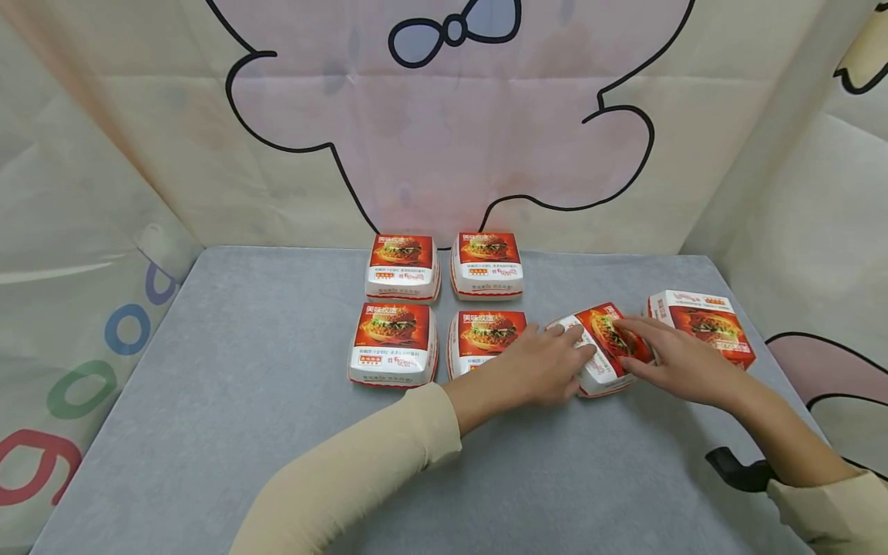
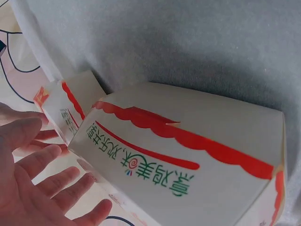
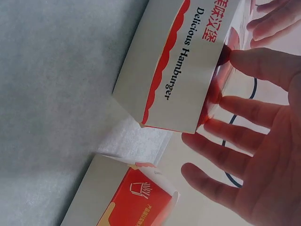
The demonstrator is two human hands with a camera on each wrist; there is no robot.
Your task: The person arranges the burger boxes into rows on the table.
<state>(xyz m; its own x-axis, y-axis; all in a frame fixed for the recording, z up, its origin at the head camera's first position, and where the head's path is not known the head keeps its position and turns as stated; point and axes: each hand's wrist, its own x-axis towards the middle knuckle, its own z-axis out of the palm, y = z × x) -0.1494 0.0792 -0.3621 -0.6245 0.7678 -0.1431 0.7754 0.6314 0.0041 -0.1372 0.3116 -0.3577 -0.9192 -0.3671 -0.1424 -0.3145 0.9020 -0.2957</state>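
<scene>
Head view forward and down, wrist views close on boxes (image 2: 225, 127), tabletop (image 1: 208, 432) shared

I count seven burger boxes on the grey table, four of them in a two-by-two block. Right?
Not seven: the head view shows six burger boxes on the grey table. Four of them do form a two-by-two block, with two more to its right.

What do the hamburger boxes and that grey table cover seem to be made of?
Hamburger boxes: probably thin paperboard, given the crisp folded edges; they look coated and glossy on top, with faint reflections. Grey table cover: likely a matte, short-napped fabric, judging by its soft, mottled surface; the exact fibre can't be told.
</scene>
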